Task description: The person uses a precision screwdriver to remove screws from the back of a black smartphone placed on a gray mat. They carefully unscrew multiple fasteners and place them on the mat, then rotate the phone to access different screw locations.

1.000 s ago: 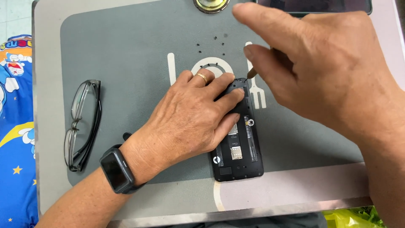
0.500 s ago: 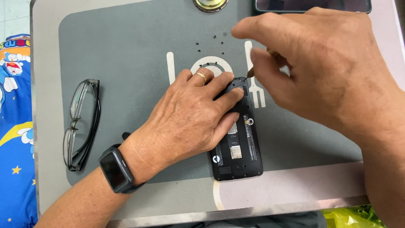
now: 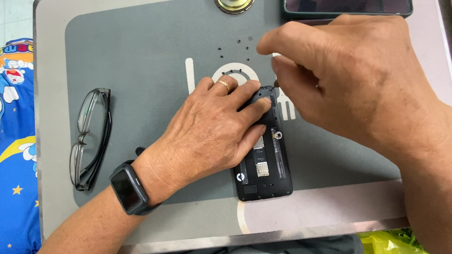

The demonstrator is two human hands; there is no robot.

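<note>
Folded glasses [image 3: 89, 138] are lying well left of the hands on the grey mat [image 3: 141, 61]. The left hand [image 3: 207, 136], wearing a dark watch [image 3: 128, 188], is pressing flat with its fingers spread on the opened black phone [image 3: 263, 160], pinning it. Just right, the right hand [image 3: 348, 84] is pinching a thin tool at the phone's top edge, its tip mostly hidden. Steady downward pressure looks wise here. Tiny screws [image 3: 235, 47] are sitting just beyond the grip, near the mat's white emblem.
</note>
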